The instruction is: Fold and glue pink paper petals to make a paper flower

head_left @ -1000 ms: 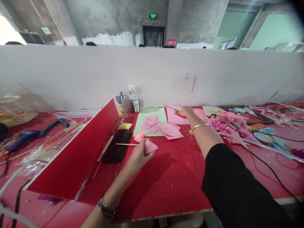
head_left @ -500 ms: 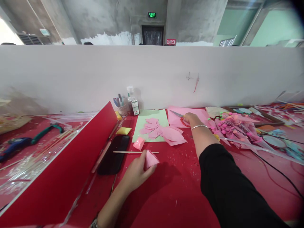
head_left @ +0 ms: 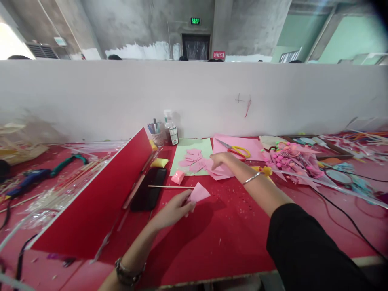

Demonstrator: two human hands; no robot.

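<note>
- The left hand (head_left: 174,210) pinches a folded pink paper piece (head_left: 198,192) just above the red bench (head_left: 224,238), as it did a moment ago.
- A thin wooden stick (head_left: 169,186) lies just beyond it, beside a black phone (head_left: 149,188).
- The right hand (head_left: 220,159), which half a second ago rested on the scissors, has let go and now lies loose, fingers spread, on the pink paper petals (head_left: 220,169).
- The yellow-handled scissors (head_left: 235,148) lie free on a pink sheet (head_left: 242,146), next to a green sheet (head_left: 194,150).
- Far off, a green sign (head_left: 195,20) reads EXIT; the red sign's (head_left: 218,54) writing is too small to read.
</note>
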